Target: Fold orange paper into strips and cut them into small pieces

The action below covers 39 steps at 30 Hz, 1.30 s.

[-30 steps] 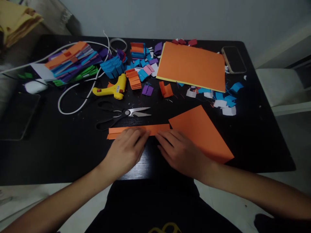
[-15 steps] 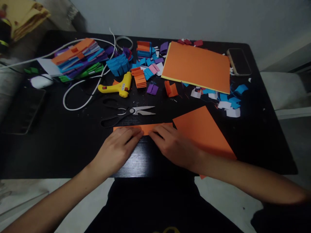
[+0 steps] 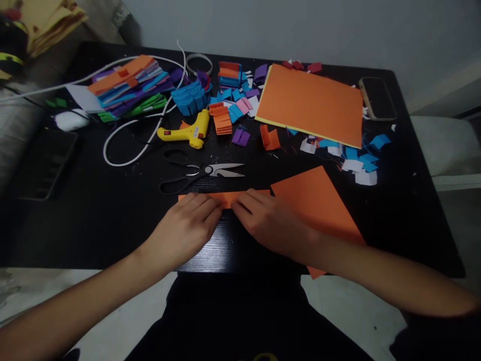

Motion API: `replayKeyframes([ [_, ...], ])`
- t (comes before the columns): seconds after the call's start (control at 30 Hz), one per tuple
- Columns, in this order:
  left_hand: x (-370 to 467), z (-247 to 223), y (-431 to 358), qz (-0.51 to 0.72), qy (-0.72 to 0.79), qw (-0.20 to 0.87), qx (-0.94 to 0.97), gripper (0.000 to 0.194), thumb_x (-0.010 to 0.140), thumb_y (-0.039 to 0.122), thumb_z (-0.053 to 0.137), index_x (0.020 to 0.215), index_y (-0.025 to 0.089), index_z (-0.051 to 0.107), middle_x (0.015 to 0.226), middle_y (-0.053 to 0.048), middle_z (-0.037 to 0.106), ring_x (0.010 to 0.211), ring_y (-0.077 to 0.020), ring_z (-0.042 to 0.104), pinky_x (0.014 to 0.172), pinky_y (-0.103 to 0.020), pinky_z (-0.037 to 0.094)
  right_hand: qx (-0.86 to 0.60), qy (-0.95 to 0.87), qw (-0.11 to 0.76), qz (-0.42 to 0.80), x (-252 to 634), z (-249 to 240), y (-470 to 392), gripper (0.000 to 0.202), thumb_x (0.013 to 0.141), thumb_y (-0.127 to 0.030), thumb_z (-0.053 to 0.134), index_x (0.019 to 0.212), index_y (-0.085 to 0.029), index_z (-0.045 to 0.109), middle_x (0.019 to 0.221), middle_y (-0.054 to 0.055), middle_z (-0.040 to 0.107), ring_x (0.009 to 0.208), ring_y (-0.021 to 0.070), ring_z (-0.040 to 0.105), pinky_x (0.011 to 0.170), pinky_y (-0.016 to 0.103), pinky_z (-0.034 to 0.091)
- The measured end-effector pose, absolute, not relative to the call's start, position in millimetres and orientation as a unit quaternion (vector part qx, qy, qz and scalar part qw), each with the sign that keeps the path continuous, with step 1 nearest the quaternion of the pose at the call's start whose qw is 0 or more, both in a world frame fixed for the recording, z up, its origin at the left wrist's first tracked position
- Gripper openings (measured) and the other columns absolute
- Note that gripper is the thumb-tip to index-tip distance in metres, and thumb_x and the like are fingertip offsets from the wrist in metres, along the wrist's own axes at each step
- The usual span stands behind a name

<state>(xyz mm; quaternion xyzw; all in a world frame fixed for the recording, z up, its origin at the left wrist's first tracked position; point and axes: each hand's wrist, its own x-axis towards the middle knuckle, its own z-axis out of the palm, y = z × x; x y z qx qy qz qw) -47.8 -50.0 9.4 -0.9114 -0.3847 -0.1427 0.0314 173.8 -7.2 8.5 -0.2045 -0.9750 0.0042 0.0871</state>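
An orange paper strip [image 3: 228, 199] lies crosswise near the front of the black table. My left hand [image 3: 190, 225] closes its fingers on the left part of the strip's lower edge. On the right part, my right hand [image 3: 263, 218] pinches the same edge, leaving a short gap between the two hands. Beneath my right hand and forearm lies a larger orange sheet [image 3: 319, 195], partly hidden. Just above the strip rest scissors [image 3: 206, 171] with black handles, their blades apart and pointing right.
A yellow glue gun [image 3: 188, 131] lies behind the scissors beside a looped white cable [image 3: 108, 155]. Farther back are bundled folded papers [image 3: 128, 90], an orange stack of sheets [image 3: 311, 103], scattered paper pieces [image 3: 361, 165] and a phone [image 3: 378, 99]. Another dark phone-like slab [image 3: 43, 163] sits left.
The view has shifted slightly, so the table's contents appear a little farther right. My left hand's fingers have curled closer on the strip; my right hand stays nearly still.
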Motion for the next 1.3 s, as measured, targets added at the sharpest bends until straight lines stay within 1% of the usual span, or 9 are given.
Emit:
replayKeyframes([
  [0.2, -45.4, 10.0, -53.6, -0.134, -0.387, 0.052, -0.911, 0.031, 0.101, -0.002, 0.046, 0.1, 0.004, 0.076, 0.097, -0.016, 0.078, 0.086, -0.0284, 0.073, 0.074, -0.042, 0.061, -0.205, -0.975, 0.087, 0.024, 176.7, 5.3, -9.8, 0.023, 0.097, 0.003, 0.051, 0.1, -0.007, 0.071, 0.092, 0.011, 0.069, 0.085, 0.024, 0.062, 0.077, 0.035, 0.051],
  [0.33, -44.5, 9.3, -55.1, -0.134, -0.389, 0.054, -0.91, 0.032, 0.101, -0.001, 0.045, 0.099, 0.005, 0.076, 0.097, -0.016, 0.078, 0.087, -0.0275, 0.072, 0.074, -0.041, 0.06, -0.203, -0.974, 0.094, 0.027, 177.9, 2.4, -11.3, 0.024, 0.1, 0.001, 0.048, 0.1, -0.007, 0.071, 0.092, 0.011, 0.069, 0.086, 0.0238, 0.063, 0.076, 0.035, 0.051],
  [0.7, -43.9, 6.3, -56.5, -0.14, -0.378, 0.075, -0.912, 0.028, 0.101, -0.001, 0.048, 0.099, 0.003, 0.076, 0.096, -0.016, 0.078, 0.087, -0.0278, 0.074, 0.076, -0.04, 0.063, -0.198, -0.977, 0.078, -0.017, 178.1, 2.9, -15.5, 0.023, 0.1, 0.0, 0.05, 0.098, -0.008, 0.071, 0.09, 0.01, 0.069, 0.083, 0.024, 0.064, 0.068, 0.035, 0.049],
  [0.8, -43.7, 6.4, -57.5, -0.133, -0.376, 0.084, -0.913, 0.03, 0.101, -0.001, 0.047, 0.099, 0.003, 0.077, 0.097, -0.016, 0.079, 0.088, -0.0283, 0.075, 0.076, -0.041, 0.064, -0.206, -0.976, 0.074, -0.017, 178.4, 4.3, -18.6, 0.025, 0.1, 0.001, 0.048, 0.101, -0.007, 0.071, 0.091, 0.011, 0.069, 0.084, 0.0242, 0.065, 0.069, 0.035, 0.051],
  [0.9, -44.2, 6.8, -59.2, -0.123, -0.371, 0.093, -0.916, 0.031, 0.101, -0.001, 0.045, 0.104, 0.002, 0.077, 0.1, -0.017, 0.079, 0.091, -0.0288, 0.076, 0.078, -0.041, 0.065, -0.217, -0.974, 0.064, -0.011, 179.4, 4.9, -23.8, 0.027, 0.1, 0.001, 0.046, 0.106, -0.005, 0.071, 0.098, 0.015, 0.071, 0.088, 0.026, 0.066, 0.072, 0.037, 0.054],
  [1.0, -45.9, 4.9, -63.3, -0.114, -0.367, 0.104, -0.917, 0.033, 0.101, 0.0, 0.044, 0.11, 0.0, 0.076, 0.106, -0.02, 0.08, 0.097, -0.0301, 0.076, 0.085, -0.042, 0.066, -0.229, -0.971, 0.062, 0.001, 181.2, 3.6, -29.6, 0.029, 0.098, 0.001, 0.046, 0.111, -0.002, 0.071, 0.105, 0.019, 0.072, 0.092, 0.0279, 0.067, 0.075, 0.038, 0.057],
  [1.13, -47.6, -0.6, -74.5, -0.098, -0.381, 0.088, -0.915, 0.037, 0.101, 0.001, 0.043, 0.122, 0.001, 0.073, 0.126, -0.023, 0.076, 0.114, -0.033, 0.073, 0.095, -0.046, 0.064, -0.241, -0.967, 0.074, 0.025, 184.0, 0.9, -34.4, 0.032, 0.1, -0.001, 0.046, 0.121, 0.001, 0.07, 0.11, 0.02, 0.073, 0.094, 0.028, 0.067, 0.08, 0.039, 0.06],
  [1.23, -45.2, -3.0, -83.5, -0.079, -0.4, 0.082, -0.909, 0.039, 0.098, -0.001, 0.042, 0.126, -0.003, 0.07, 0.135, -0.027, 0.071, 0.123, -0.0365, 0.07, 0.099, -0.049, 0.063, -0.244, -0.966, 0.084, 0.021, 185.2, -0.5, -36.4, 0.035, 0.101, -0.002, 0.047, 0.128, 0.005, 0.067, 0.111, 0.021, 0.073, 0.098, 0.0287, 0.067, 0.086, 0.04, 0.06],
  [1.3, -42.1, -3.5, -87.5, -0.066, -0.403, 0.095, -0.908, 0.04, 0.097, -0.002, 0.041, 0.125, -0.006, 0.07, 0.137, -0.029, 0.069, 0.125, -0.0379, 0.07, 0.1, -0.049, 0.063, -0.251, -0.964, 0.084, 0.014, 184.9, -1.1, -37.0, 0.035, 0.102, -0.003, 0.048, 0.13, 0.005, 0.066, 0.108, 0.02, 0.073, 0.097, 0.0284, 0.066, 0.086, 0.04, 0.06],
])
